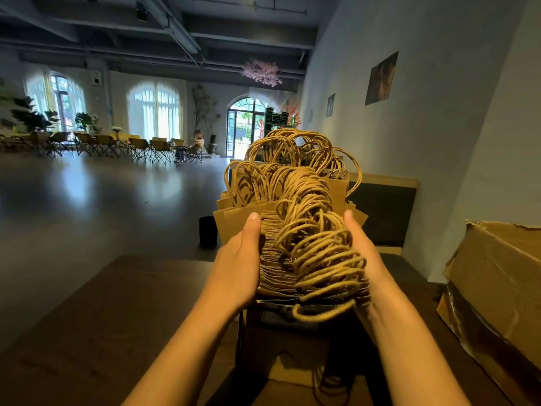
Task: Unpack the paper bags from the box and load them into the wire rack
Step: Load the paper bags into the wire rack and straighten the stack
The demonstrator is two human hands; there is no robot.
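Kraft-brown paper bags point(275, 259), dense upright row with twisted cord handles, too many to count, standing at dark tabletop point(87, 317) far edge. Left hand point(237, 268) and right hand point(366, 259) press flat against row's two sides, fingers straight, squeezing stack between palms. Rack itself hidden under bags. One torn cardboard box point(497, 288) at right edge. Black cylinder point(207, 231) on floor beyond. No readable writing.
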